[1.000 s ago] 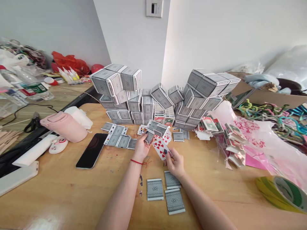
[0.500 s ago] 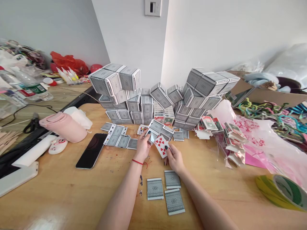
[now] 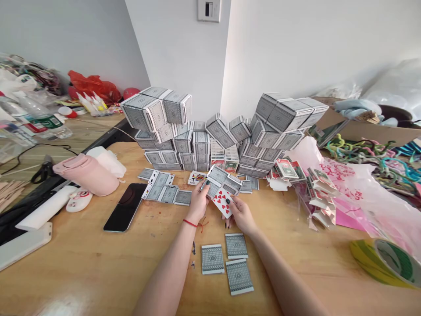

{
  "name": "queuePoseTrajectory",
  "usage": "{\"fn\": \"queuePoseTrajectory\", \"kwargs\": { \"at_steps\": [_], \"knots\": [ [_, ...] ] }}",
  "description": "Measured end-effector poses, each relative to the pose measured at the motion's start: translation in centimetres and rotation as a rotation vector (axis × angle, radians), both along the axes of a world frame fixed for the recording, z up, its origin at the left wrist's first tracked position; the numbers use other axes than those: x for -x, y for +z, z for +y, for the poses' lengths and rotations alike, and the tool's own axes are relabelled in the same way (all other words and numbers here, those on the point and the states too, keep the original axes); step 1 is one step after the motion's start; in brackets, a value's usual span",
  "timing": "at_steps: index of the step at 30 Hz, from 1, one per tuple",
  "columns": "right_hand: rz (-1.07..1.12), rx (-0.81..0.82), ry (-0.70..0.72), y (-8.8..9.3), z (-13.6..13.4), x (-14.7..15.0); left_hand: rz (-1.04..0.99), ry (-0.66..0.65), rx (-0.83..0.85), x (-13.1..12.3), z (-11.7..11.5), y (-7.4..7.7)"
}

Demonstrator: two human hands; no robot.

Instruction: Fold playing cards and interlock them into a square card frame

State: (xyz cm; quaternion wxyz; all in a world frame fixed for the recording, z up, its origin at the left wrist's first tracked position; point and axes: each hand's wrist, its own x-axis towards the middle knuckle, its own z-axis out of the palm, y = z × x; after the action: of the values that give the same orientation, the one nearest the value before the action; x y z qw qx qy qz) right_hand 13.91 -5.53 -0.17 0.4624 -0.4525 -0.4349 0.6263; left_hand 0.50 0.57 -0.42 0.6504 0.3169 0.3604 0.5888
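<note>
My left hand [image 3: 199,202] grips a joined piece of playing cards [image 3: 221,176] with grey patterned backs, its thumb on top. A heart-faced playing card [image 3: 222,202] is pinched by my right hand [image 3: 242,215] and meets the lower edge of that piece; whether they are attached I cannot tell. Nearer me on the table lie three folded playing cards [image 3: 212,259], backs up. Ahead stand stacked blocks made of playing cards [image 3: 201,145], a taller stack [image 3: 279,114] to the right. Left of my hands lies another joined piece of cards [image 3: 161,184].
A black-screened phone [image 3: 124,208], a pink cup [image 3: 88,174] and a white mouse [image 3: 79,200] are at left. On the right are empty card boxes [image 3: 320,193], crumpled plastic [image 3: 348,184] and a yellow-green tape roll [image 3: 384,263]. A wall [image 3: 177,48] rises behind.
Both hands shift slightly right. The joined piece in my left hand is turned flatter, showing more of its grey backs, and the heart card lies closer against it.
</note>
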Motion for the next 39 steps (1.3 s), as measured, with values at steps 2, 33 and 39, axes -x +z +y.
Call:
{"fn": "queuePoseTrajectory", "kwargs": {
  "at_steps": [2, 33, 39],
  "knots": [
    [0.015, 0.022, 0.021, -0.1, 0.1, -0.3, 0.043, -0.009, -0.010, 0.1, 0.0, -0.1],
    [0.044, -0.035, -0.136, -1.3, 0.9, -0.7, 0.246, -0.118, 0.022, 0.3, -0.4, -0.5],
    [-0.074, -0.104, -0.177, -1.3, 0.8, -0.7, 0.413, -0.161, -0.081, -0.5, -1.0, -0.6]
  ]
}}
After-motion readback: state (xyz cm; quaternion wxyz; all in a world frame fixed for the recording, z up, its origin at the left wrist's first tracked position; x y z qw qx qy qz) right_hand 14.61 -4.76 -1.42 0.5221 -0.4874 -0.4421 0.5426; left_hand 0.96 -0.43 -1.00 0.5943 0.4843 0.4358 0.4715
